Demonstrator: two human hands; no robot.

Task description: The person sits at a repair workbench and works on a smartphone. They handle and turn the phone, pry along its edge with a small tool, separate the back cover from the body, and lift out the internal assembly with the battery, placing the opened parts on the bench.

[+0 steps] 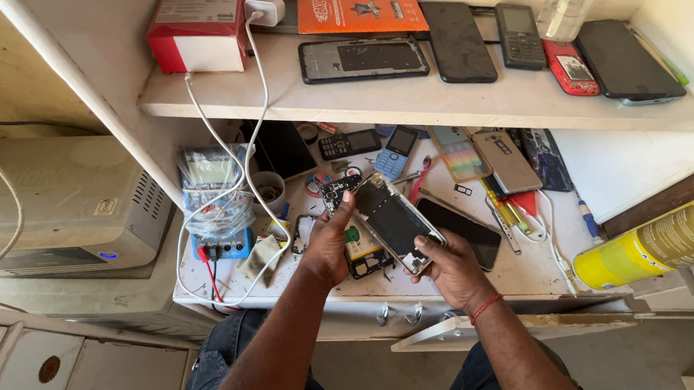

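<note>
Both my hands hold an opened smartphone (393, 219) above a cluttered white workbench (515, 276). My left hand (328, 245) grips its upper left edge, with the thumb near the top corner. My right hand (451, 266) grips its lower right corner. The phone is tilted, its dark screen side up and its metal frame showing along the edges. Under it lie a black circuit board piece (336, 191) and a phone body (369, 258) with a green patch.
A multimeter wrapped in plastic (216, 189) with white and red cables stands at the left. Several phones lie on the bench and on the shelf (413, 104) above, beside a red box (198, 26). A yellow spray can (649, 243) lies at the right. A grey appliance (58, 202) sits far left.
</note>
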